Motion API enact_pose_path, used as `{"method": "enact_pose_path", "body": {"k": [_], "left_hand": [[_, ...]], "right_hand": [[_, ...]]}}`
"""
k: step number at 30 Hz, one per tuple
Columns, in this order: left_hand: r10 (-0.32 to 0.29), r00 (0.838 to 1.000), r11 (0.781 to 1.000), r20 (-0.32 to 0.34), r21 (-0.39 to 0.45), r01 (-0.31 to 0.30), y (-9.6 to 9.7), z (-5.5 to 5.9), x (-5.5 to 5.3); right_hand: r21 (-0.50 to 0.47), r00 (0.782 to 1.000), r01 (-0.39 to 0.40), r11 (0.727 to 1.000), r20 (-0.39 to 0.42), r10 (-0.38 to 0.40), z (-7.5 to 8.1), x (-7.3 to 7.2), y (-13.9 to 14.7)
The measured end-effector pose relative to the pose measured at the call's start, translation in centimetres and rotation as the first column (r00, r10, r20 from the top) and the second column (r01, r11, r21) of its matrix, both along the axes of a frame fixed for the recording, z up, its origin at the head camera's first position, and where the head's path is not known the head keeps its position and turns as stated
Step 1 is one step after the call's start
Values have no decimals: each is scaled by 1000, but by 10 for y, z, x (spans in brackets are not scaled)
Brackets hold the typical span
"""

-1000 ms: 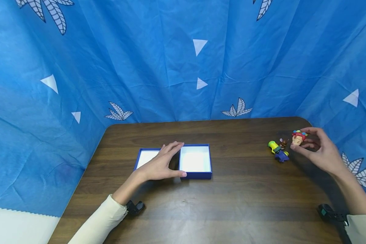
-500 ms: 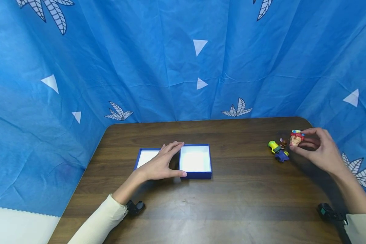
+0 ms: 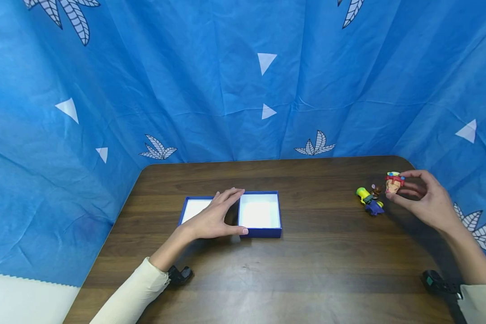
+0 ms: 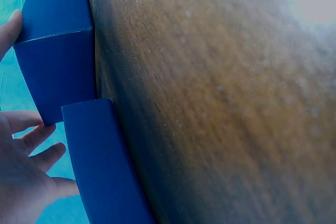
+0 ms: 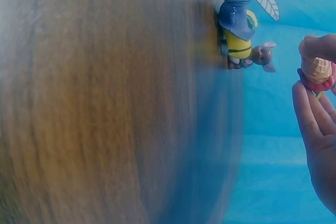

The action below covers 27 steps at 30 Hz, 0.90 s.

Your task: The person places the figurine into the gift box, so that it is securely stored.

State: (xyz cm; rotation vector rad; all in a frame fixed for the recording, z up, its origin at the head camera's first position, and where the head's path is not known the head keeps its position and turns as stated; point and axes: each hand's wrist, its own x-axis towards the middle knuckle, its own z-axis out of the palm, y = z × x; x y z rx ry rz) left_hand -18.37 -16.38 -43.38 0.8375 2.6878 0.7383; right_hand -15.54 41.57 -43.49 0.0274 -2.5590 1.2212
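My right hand (image 3: 431, 204) pinches a small toy ice cream cone (image 3: 394, 183) between thumb and fingers at the far right. Its red topping carries yellow and blue bits, and its waffle cone (image 5: 317, 70) shows in the right wrist view. Beside it on the table, a yellow-green and blue toy (image 3: 366, 195) lies close to a small brown animal figure (image 5: 262, 56) with pink ears. My left hand (image 3: 210, 220) spans the left side of an open blue box (image 3: 261, 232), thumb at the near corner, fingers at the far one. The box has a white inside.
A second shallow blue box part (image 3: 192, 209), white inside, sits to the left, partly hidden under my left hand. The dark wooden table (image 3: 308, 274) has rounded back corners. A blue patterned cloth (image 3: 227, 90) hangs behind it and along both sides.
The toy ice cream cone has turned a little in my right fingers and shifted slightly left, now with its topping upward. My left hand and the boxes stay put.
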Motion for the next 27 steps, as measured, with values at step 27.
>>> {"method": "enact_pose_path", "body": {"k": [27], "left_hand": [[-3, 1000, 1000, -9, -2, 3, 0, 1, -1]], "right_hand": [[-91, 995, -92, 992, 29, 95, 1, -3, -22]]}}
